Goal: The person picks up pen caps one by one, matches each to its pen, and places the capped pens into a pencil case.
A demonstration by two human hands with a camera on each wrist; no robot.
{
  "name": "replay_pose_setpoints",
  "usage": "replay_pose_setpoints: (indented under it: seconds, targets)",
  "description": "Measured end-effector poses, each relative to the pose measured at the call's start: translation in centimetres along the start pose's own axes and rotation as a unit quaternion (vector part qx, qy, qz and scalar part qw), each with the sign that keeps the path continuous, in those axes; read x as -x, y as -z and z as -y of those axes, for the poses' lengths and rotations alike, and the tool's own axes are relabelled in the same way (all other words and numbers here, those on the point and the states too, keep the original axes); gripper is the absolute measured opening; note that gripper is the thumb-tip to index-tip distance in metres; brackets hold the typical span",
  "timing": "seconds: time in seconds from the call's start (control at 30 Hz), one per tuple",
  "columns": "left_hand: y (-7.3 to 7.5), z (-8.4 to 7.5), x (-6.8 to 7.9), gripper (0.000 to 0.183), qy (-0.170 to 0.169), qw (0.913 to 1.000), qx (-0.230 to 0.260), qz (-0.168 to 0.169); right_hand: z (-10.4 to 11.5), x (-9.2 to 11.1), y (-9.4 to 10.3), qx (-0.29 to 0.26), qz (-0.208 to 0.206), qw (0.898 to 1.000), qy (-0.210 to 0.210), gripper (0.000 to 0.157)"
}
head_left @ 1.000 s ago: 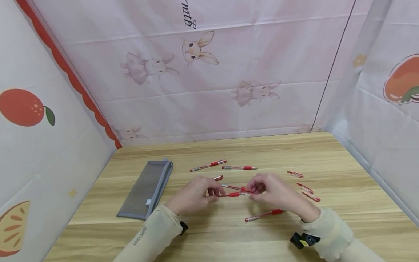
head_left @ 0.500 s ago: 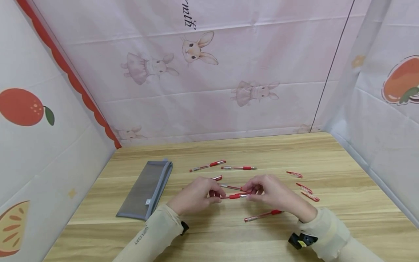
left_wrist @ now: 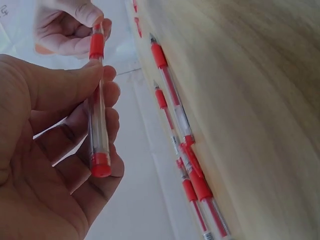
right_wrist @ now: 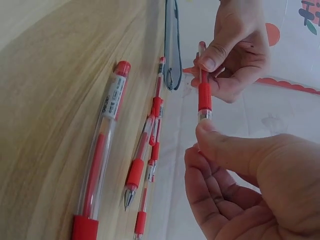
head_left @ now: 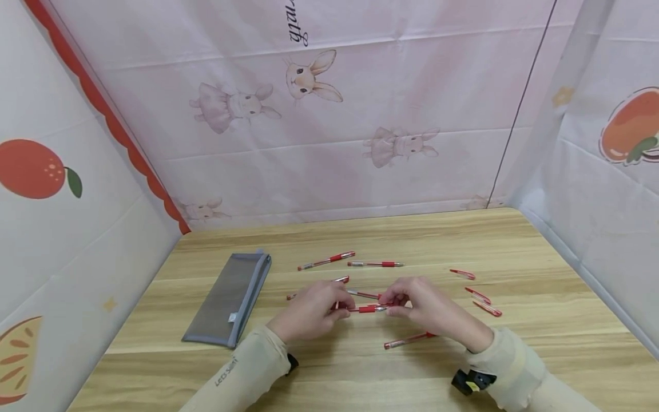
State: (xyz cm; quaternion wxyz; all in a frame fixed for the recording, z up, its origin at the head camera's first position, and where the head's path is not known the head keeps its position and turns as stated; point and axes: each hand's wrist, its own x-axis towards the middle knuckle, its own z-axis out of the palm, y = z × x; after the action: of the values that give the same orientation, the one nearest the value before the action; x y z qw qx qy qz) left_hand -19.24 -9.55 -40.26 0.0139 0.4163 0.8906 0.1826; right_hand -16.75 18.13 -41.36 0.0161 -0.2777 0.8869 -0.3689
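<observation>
Head view: we look down on a person's two hands meeting above a wooden table (head_left: 340, 377), one red pen (head_left: 367, 309) held crosswise between them, its grip (right_wrist: 205, 96) bare in the middle. The left hand (head_left: 314, 310) pinches the barrel (left_wrist: 100, 117) between thumb and fingers; the right hand (head_left: 422, 309) pinches the tip end the same way. Five loose pens (head_left: 376, 264) lie around them, with a pouch (head_left: 223, 297) to the left and three caps (head_left: 487, 308) to the right. A scrap of red shows by the right fingers, and we cannot tell whether it is another cap. Trouble, we judge, sits at the tip: fingers hide it, so a push made off line could harm the point or ink the skin. The barrel looks smooth, so a weak left pinch might let it slide or turn. The near pen (head_left: 409, 341) runs behind the right wrist (head_left: 465, 326), where a careless drop of the arm could set it rolling
</observation>
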Motion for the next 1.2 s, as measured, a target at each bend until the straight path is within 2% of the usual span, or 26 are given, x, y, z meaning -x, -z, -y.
replay_pose_setpoints:
  seconds: [0.2, 0.43, 0.67, 1.03, 1.2]
  targets:
    - [-0.1, -0.1, 0.1, 0.01, -0.003, 0.9999, 0.011, -0.005, 0.2, 0.0, -0.1, 0.026, -0.009, 0.999, 0.021, 0.013]
    - [-0.1, -0.1, 0.1, 0.012, 0.018, 0.9992, 0.034, -0.002, 0.5, 0.1, -0.4, 0.034, -0.018, 0.999, 0.032, 0.013]
    - [-0.1, 0.1, 0.3, 0.013, 0.024, 0.9977, 0.063, 0.008, 0.9, 0.1, -0.9, 0.056, -0.022, 0.998, 0.038, 0.014]
    - [-0.2, 0.5, 0.7, 0.01, 0.057, 0.9921, 0.107, 0.03, 0.2, 0.1, -1.4, 0.025, -0.022, 0.999, 0.023, 0.013]
    - [-0.4, 0.8, 0.7, 0.01, 0.065, 0.9917, 0.105, 0.035, 0.0, 0.1, -1.5, 0.015, -0.012, 1.0, 0.023, 0.013]
